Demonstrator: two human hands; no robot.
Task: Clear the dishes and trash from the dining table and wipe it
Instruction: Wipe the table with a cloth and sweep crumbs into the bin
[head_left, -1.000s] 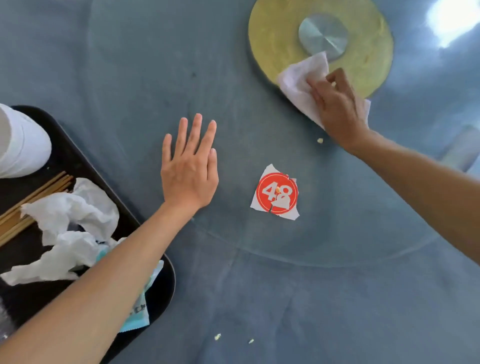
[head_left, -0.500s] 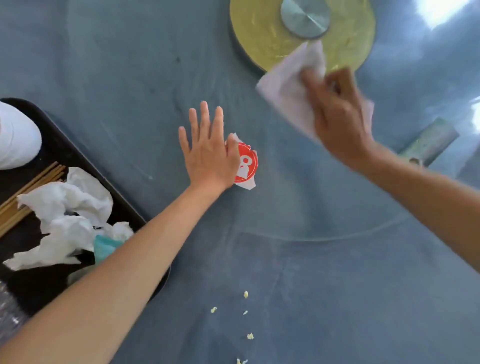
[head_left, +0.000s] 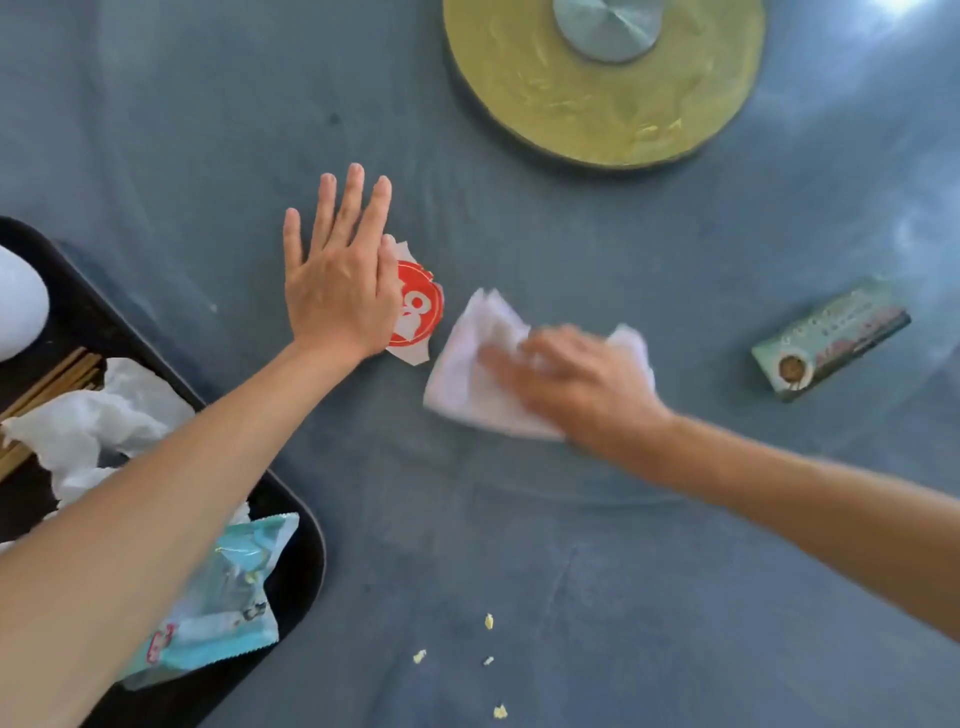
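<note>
Red-and-white paper scrap (head_left: 415, 312) is half covered by the left hand (head_left: 340, 291), so its printed number cannot be read in full. White cloth (head_left: 483, 374) lies crumpled on the blue-grey table (head_left: 571, 571), just right of the scrap. Motion blur smears the right hand (head_left: 576, 382), which presses the cloth with fingers spread; the left hand lies flat, fingers straight.
</note>
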